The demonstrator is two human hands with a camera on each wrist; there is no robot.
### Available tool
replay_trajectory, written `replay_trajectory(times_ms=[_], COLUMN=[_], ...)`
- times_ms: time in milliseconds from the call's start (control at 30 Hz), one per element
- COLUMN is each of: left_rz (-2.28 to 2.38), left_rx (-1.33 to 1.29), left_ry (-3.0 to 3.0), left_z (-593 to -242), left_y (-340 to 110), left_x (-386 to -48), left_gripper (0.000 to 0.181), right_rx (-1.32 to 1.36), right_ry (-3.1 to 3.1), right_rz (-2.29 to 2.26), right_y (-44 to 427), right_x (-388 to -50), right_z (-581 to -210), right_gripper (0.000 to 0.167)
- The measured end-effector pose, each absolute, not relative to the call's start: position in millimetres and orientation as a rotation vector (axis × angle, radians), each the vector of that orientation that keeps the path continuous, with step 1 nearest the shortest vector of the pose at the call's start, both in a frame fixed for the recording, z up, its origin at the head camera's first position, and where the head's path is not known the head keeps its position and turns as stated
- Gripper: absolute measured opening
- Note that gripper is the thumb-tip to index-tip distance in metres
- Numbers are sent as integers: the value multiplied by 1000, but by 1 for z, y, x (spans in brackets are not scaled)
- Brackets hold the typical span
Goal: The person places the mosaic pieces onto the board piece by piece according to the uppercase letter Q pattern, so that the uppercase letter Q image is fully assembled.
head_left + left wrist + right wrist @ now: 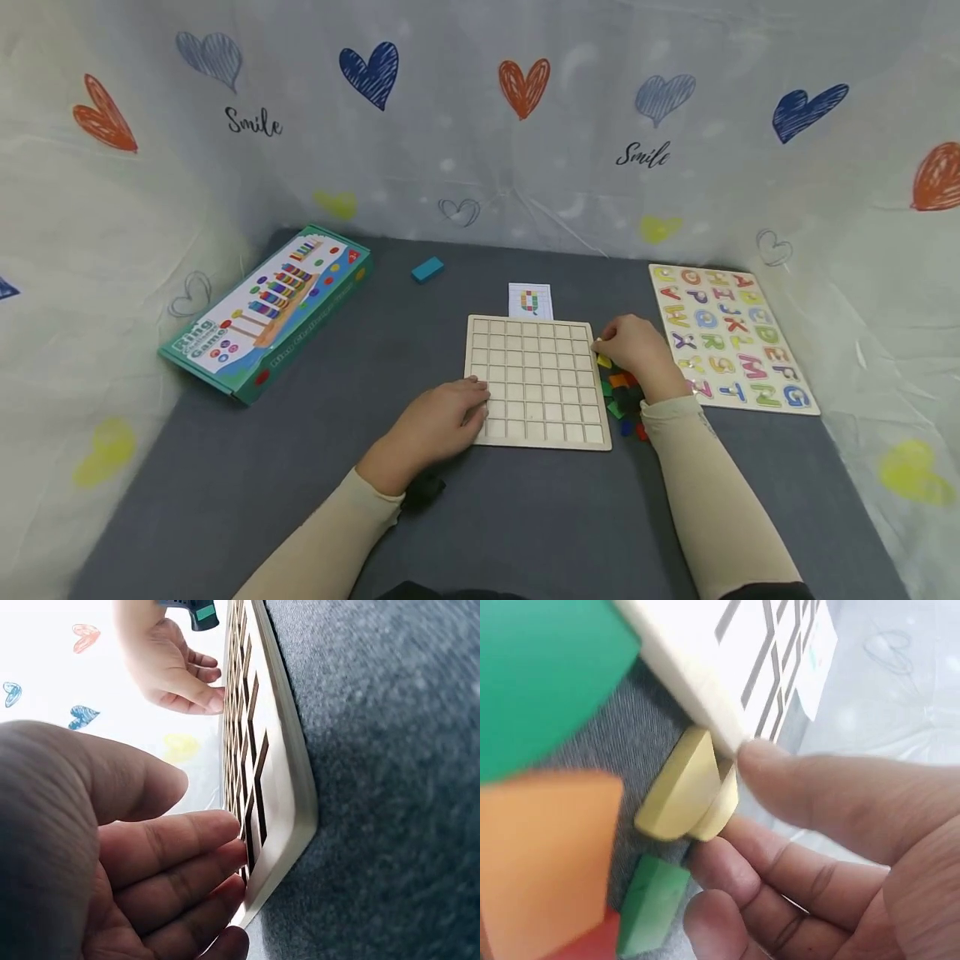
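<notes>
With left hand (pixel 438 417), fingers loosely extended, touching grid board (pixel 543 446); with right hand (pixel 639 350), pinching yellow block (pixel 723 804) beside board's right edge. Slants lengthwise down-left in right wrist view, partly hidden.

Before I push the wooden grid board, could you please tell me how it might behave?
The wooden grid board is probably stiff, as its edges look straight and solid. Lying broad and flat, it seems unlikely to tip or roll. The dark table surface looks fabric-like, so it may drag slightly.
</notes>
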State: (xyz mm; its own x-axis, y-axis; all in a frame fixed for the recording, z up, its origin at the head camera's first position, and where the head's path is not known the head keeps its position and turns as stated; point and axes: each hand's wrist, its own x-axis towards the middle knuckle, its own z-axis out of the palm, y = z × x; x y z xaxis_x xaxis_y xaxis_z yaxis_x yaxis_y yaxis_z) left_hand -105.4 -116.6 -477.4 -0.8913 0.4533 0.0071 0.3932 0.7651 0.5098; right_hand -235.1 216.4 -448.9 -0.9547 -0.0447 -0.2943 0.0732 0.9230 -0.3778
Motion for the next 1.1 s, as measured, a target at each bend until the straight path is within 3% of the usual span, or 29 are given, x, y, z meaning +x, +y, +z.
replay_trajectory(times_ms=[1100], left_rz=[795], left_rx=[649], left_ry=[2824], left_z=[-476], left_y=[-114], left_x=[-104], left_gripper=[37], right_rx=[59], right_ry=[2781], right_rz=[-666], right_y=[220], right_x=[-221], right_z=[-452], right_gripper=[23])
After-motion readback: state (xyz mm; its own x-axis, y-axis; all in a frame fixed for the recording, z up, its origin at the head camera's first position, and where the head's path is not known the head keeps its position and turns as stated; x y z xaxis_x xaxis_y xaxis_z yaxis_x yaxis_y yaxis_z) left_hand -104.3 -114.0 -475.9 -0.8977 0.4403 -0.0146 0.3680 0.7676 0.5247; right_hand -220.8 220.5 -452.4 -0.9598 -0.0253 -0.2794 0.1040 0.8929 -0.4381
